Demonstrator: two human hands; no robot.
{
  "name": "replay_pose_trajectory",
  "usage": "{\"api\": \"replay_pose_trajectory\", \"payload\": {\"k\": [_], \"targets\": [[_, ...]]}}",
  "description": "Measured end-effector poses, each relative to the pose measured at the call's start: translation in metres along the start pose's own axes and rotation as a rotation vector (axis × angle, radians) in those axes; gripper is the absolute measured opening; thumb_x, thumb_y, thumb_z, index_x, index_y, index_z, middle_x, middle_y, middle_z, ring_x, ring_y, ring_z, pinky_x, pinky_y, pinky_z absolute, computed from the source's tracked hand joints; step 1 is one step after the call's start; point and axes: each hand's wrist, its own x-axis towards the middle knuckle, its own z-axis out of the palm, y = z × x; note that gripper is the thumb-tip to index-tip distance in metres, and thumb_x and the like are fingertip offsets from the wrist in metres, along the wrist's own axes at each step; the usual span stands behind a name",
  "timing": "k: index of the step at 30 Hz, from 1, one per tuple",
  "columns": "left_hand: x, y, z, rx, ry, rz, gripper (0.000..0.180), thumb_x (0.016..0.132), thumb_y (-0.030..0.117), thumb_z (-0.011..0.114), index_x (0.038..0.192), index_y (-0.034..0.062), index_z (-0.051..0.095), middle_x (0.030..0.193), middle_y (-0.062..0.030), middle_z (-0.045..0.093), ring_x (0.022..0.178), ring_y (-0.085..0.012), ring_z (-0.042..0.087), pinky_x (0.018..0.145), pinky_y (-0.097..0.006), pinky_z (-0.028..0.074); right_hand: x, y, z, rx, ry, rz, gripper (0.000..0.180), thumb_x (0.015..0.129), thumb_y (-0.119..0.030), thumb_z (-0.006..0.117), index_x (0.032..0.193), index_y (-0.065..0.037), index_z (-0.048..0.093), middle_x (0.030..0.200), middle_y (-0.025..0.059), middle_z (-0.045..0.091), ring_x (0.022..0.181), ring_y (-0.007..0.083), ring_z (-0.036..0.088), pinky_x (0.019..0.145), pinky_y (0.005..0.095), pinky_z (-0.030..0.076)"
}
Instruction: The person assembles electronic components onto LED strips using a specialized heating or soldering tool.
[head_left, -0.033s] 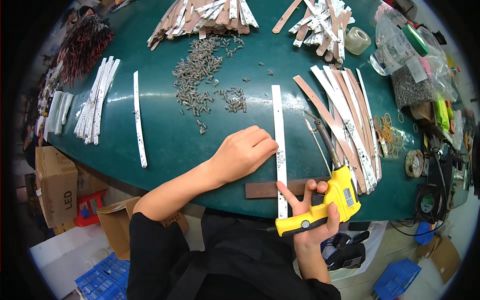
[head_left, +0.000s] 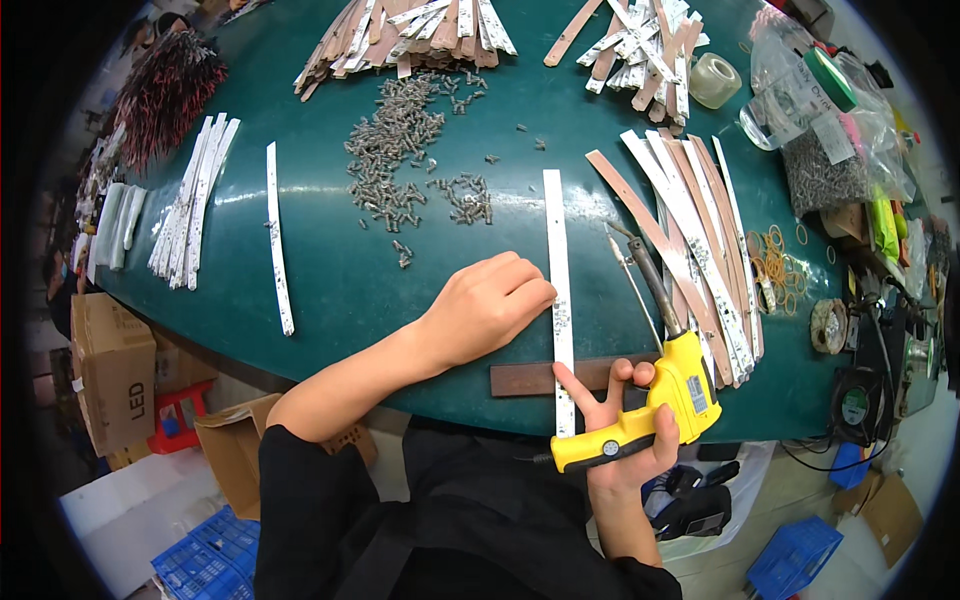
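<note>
A narrow white strip [head_left: 556, 225] with small dark marks stands lengthwise in front of me, its near part crossing a dark brown bar [head_left: 522, 380]. At the strip's left edge, my left hand [head_left: 490, 305] is closed, thumb and fingers drawn together; whatever they pinch is hidden. My right hand [head_left: 625, 420] grips a yellow soldering gun [head_left: 685, 385], its index finger stretched out to the strip where it crosses the bar. The gun's hot tip and thin feed tube point away from me, right of the strip, apart from it.
Brown and white strips [head_left: 700, 260] lie fanned out to the right; other piles [head_left: 410, 35] are at the back. Small metal parts [head_left: 390, 140] are heaped mid-table. One single strip [head_left: 277, 240] lies left. Rubber bands [head_left: 778, 265], a bottle [head_left: 800, 100] and a fan [head_left: 855, 405] line the right side.
</note>
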Motion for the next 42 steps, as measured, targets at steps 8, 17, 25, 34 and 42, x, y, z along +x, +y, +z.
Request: {"api": "replay_pose_trajectory", "payload": {"k": [8, 17, 25, 34, 42], "targets": [[0.0, -0.003, 0.003, -0.014, 0.031, 0.02, 0.015, 0.075, 0.004, 0.075, 0.086, 0.0046, 0.065, 0.082, -0.0057, 0.062, 0.073, -0.0226, 0.062, 0.063, -0.032, 0.051, 0.0, 0.001, 0.0, -0.003, -0.022, 0.0, 0.045, 0.084, -0.022, 0.06, 0.123, -0.007, 0.044, 0.105, 0.0048, 0.052, 0.112, 0.0192, 0.046, 0.104, 0.0786, 0.026], [0.001, -0.005, 0.002, -0.082, 0.019, 0.058, 0.016, 0.075, 0.002, 0.074, 0.088, 0.0038, 0.065, 0.084, -0.0063, 0.062, 0.073, -0.023, 0.061, 0.063, -0.033, 0.051, 0.0, 0.0, 0.003, 0.006, -0.014, 0.016, 0.039, 0.083, -0.022, 0.06, 0.117, -0.006, 0.047, 0.105, 0.0049, 0.052, 0.112, 0.0181, 0.047, 0.106, 0.0775, 0.025], [0.003, -0.003, 0.003, 0.026, 0.015, 0.134, 0.017, 0.072, 0.002, 0.073, 0.088, 0.0037, 0.065, 0.083, -0.0058, 0.061, 0.07, -0.0222, 0.059, 0.059, -0.033, 0.049, 0.001, -0.001, 0.003, 0.008, -0.011, 0.018, 0.038, 0.084, -0.021, 0.06, 0.116, -0.006, 0.047, 0.103, 0.0053, 0.052, 0.111, 0.018, 0.048, 0.105, 0.0773, 0.026], [-0.003, -0.001, 0.007, 0.006, 0.066, 0.064, 0.016, 0.074, 0.001, 0.072, 0.088, 0.0046, 0.065, 0.084, -0.0051, 0.06, 0.073, -0.0232, 0.058, 0.062, -0.033, 0.049, -0.006, -0.014, -0.006, 0.159, -0.132, -0.003, 0.056, 0.084, -0.016, 0.058, 0.136, -0.003, 0.04, 0.112, 0.0134, 0.055, 0.122, 0.0283, 0.045, 0.108, 0.0575, 0.041], [-0.004, -0.001, -0.003, -0.162, 0.035, -0.153, 0.025, 0.072, 0.004, 0.073, 0.094, 0.0056, 0.062, 0.093, -0.0089, 0.052, 0.085, -0.026, 0.054, 0.075, -0.036, 0.046, -0.021, -0.079, 0.013, -0.767, -0.056, 0.049, 0.078, 0.077, -0.009, 0.069, 0.144, 0.004, 0.032, 0.088, 0.0214, 0.061, 0.059, 0.0184, 0.058, 0.052, 0.0245, 0.05]]}}
